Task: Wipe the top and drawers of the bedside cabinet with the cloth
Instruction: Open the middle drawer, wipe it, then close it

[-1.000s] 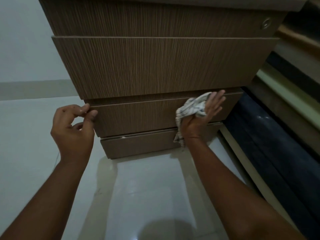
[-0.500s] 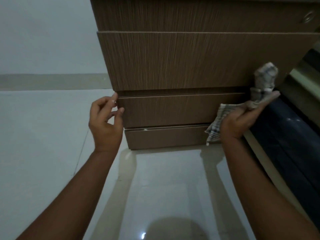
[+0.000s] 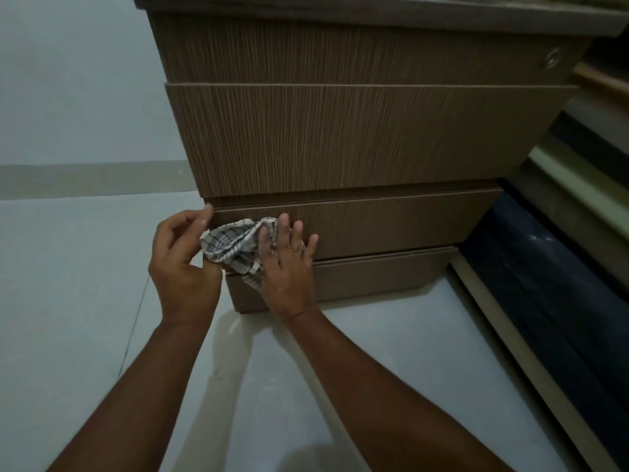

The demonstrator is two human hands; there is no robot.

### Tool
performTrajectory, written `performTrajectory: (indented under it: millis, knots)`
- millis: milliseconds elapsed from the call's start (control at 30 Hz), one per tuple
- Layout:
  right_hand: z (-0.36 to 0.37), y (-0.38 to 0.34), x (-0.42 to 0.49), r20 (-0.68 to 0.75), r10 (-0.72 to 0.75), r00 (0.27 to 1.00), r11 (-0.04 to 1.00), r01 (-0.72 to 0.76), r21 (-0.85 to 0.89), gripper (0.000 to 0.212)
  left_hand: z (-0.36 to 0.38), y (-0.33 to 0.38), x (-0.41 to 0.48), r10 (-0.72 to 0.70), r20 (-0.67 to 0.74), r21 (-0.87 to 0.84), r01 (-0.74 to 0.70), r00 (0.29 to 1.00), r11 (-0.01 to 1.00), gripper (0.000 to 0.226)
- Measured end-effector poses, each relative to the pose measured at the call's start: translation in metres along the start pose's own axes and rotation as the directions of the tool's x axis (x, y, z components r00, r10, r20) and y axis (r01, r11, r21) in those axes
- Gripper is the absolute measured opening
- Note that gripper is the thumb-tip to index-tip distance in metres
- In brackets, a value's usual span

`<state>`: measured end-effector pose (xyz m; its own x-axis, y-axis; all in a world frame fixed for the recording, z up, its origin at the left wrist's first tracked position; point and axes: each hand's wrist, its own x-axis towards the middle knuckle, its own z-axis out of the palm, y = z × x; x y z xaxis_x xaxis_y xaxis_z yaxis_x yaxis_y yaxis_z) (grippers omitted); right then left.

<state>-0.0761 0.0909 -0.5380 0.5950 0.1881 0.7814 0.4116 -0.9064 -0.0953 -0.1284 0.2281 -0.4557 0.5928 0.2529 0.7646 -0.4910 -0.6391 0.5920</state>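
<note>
The brown wood-grain bedside cabinet [image 3: 340,137] stands in front of me, its top edge [image 3: 374,11] just in view. My right hand [image 3: 289,267] presses the checked cloth [image 3: 231,247] flat against the left part of the lower narrow drawer front [image 3: 391,223], fingers straight and spread. My left hand [image 3: 180,267] is at that drawer's left end, fingers curled, pinching its corner edge right beside the cloth. The thumb is partly hidden by the cloth.
A round lock [image 3: 551,59] sits at the top drawer's right end. The cabinet's base plinth [image 3: 374,281] meets the pale tiled floor [image 3: 85,301]. A dark bed frame and mattress edge [image 3: 544,284] run close along the cabinet's right side.
My right hand has swept the cloth leftward across the lower drawer front, from its right end to beside my left hand. The left hand stays at the drawer's left corner.
</note>
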Motion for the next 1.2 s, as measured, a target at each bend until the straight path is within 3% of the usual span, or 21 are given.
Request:
performTrajectory:
  millis: [67,133,300,500,700,800,933,1067,1200]
  knots:
    - [0.002,0.008,-0.001,-0.006,-0.017,1.000,0.999,0.017,-0.043,0.120,0.000,0.001,0.000,-0.008,0.017,-0.008,0.008,1.000,1.000,0.061]
    - [0.002,0.016,-0.002,-0.028,-0.012,1.000,0.998,0.011,-0.055,0.122,0.000,0.001,0.000,-0.008,0.020,-0.023,0.008,1.000,1.000,0.056]
    - [-0.011,0.056,-0.007,-0.082,0.076,0.994,0.996,-0.080,-0.047,0.086,0.002,0.000,0.002,0.029,0.019,-0.020,-0.029,0.999,0.999,0.043]
    - [-0.032,0.110,-0.004,-0.120,0.287,0.950,0.958,-0.285,0.041,0.071,0.000,0.000,0.000,0.037,0.036,0.017,-0.038,0.999,0.999,0.043]
    - [-0.056,0.159,0.004,-0.180,0.525,0.832,0.849,-0.498,0.176,0.083,0.001,-0.003,-0.002,0.054,0.030,0.036,-0.055,0.998,0.998,0.043]
    - [-0.072,0.189,0.006,-0.160,0.710,0.686,0.695,-0.645,0.318,0.070,0.003,-0.006,-0.003,0.049,0.024,0.038,-0.050,0.999,0.998,0.043]
    - [-0.085,0.219,0.015,-0.213,0.776,0.594,0.613,-0.629,0.478,0.055,0.006,-0.006,-0.005,0.040,0.027,0.048,-0.041,0.999,0.998,0.043]
    - [-0.094,0.246,0.021,-0.298,0.851,0.432,0.521,-0.627,0.580,0.036,0.005,0.001,-0.006,-0.007,0.018,0.008,0.007,1.000,1.000,0.043]
    - [-0.108,0.237,0.015,-0.330,0.812,0.481,0.580,-0.603,0.548,0.035,0.009,0.012,-0.016,-0.297,-0.027,-0.164,0.289,0.955,0.943,0.048]
